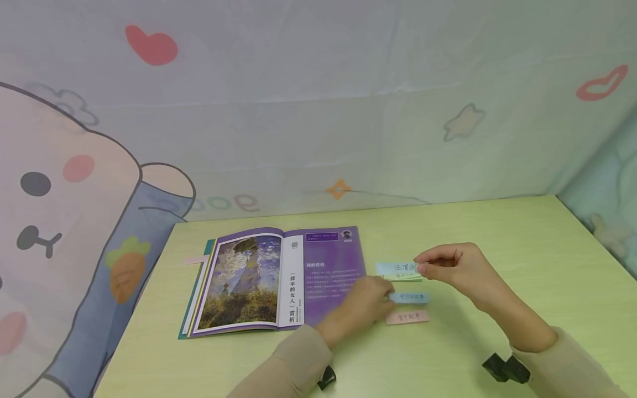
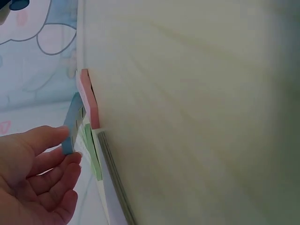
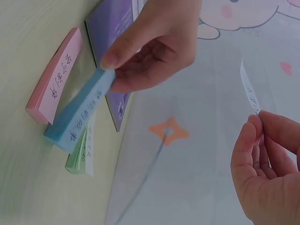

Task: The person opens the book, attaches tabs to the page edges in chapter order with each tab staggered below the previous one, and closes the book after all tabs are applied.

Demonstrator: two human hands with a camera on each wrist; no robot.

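My left hand [image 1: 365, 303] sits just right of centre in the head view, fingers loosely curled, thumb and fingertips pinching the end of the blue pad [image 1: 409, 297] and lifting that end off the table [image 1: 497, 232]. The pink pad [image 1: 407, 317] lies flat just below it, the green pad [image 1: 405, 275] just above. My right hand [image 1: 455, 265], further right and raised, pinches a single written slip [image 3: 250, 93] between thumb and forefinger; the other fingers are curled in. The slip stands free in the air, above the green pad. The open book [image 1: 278, 279] lies left of the pads, its right page touching my left hand.
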